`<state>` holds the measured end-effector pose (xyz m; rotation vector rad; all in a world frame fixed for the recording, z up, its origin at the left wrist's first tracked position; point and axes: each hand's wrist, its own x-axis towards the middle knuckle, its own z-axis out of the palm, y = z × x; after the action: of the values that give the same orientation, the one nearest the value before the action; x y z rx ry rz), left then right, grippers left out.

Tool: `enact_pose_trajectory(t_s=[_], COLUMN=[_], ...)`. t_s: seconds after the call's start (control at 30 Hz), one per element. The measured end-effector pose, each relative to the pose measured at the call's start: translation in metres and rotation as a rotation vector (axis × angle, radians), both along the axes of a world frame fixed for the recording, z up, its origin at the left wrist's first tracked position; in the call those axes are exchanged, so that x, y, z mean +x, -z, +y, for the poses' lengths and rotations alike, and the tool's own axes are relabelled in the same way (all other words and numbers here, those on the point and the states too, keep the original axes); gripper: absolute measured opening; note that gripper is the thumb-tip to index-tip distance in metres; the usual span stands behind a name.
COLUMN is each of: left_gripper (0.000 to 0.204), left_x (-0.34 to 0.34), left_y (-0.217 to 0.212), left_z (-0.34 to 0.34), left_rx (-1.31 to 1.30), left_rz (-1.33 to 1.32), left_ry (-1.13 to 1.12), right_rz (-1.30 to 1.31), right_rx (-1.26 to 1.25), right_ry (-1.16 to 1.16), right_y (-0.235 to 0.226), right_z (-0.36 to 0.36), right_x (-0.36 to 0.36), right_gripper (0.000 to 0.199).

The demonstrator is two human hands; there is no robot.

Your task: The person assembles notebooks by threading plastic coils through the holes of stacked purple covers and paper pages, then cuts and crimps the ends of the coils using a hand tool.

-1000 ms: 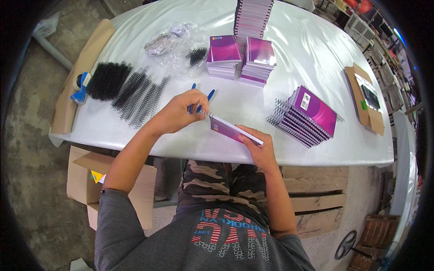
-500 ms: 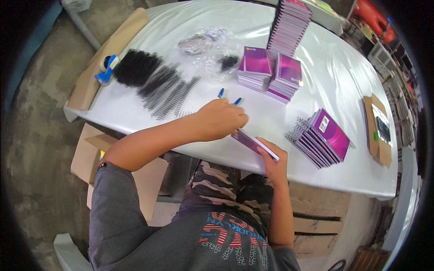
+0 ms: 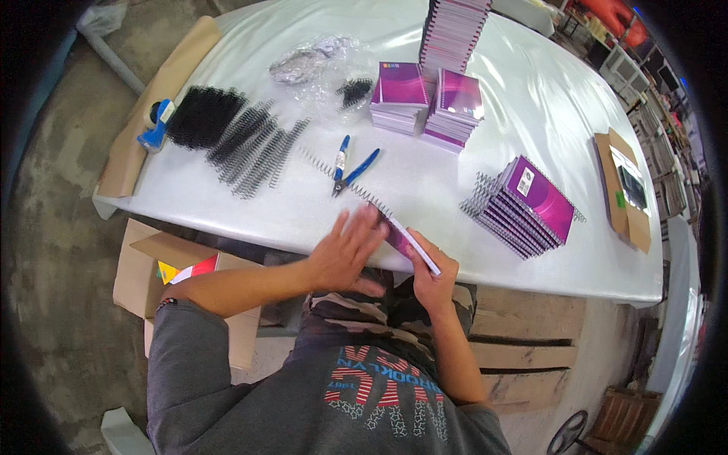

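My right hand [image 3: 434, 274] grips a thin purple-covered notebook [image 3: 396, 238] by its near end, edge up, at the table's front edge. A dark spiral binding coil [image 3: 321, 164] runs along the notebook's edge and sticks out well past its far end, over the tabletop. Beside the notebook is my left hand [image 3: 347, 252], fingers spread and slightly blurred, with nothing visibly held. Blue-handled pliers [image 3: 346, 179] lie with their handles apart just beyond, close to the coil.
Loose black coils [image 3: 205, 117] lie at the left by a blue tape dispenser [image 3: 154, 130]. Clear plastic wrap [image 3: 318, 64] is behind. Purple notebooks stand in stacks [image 3: 458, 98], with a coil-bound pile [image 3: 531, 205] at right. An open cardboard box [image 3: 136, 265] sits below the table's left side.
My left hand has moved down toward me from over the pliers and opened. The pliers and the protruding coil now show. My right hand still holds the notebook, slightly lower left.
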<state>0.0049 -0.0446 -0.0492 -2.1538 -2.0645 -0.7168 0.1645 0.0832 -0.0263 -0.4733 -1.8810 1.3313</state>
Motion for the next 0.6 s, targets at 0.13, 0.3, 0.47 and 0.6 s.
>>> enact_pose_trajectory(t_s=[0.13, 0.3, 0.47, 0.6], left_gripper=[0.110, 0.125, 0.114, 0.114], left_x=[-0.008, -0.010, -0.015, -0.003], left_y=[-0.034, 0.012, -0.025, 0.017], left_z=[0.023, 0.004, 0.024, 0.007], left_rx=[0.439, 0.065, 0.576, 0.053], left_rz=[0.501, 0.276, 0.406, 0.037], left_ry=[0.013, 0.021, -0.033, -0.050], right_rz=[0.036, 0.028, 0.084, 0.072], right_rx=[0.205, 0.321, 0.347, 0.352], right_ry=[-0.059, -0.061, -0.141, -0.040], right_y=[0.005, 0.004, 0.007, 0.006], right_z=[0.000, -0.006, -0.005, -0.012], right_x=[0.003, -0.001, 0.002, -0.004], right_gripper=[0.029, 0.034, 0.039, 0.036])
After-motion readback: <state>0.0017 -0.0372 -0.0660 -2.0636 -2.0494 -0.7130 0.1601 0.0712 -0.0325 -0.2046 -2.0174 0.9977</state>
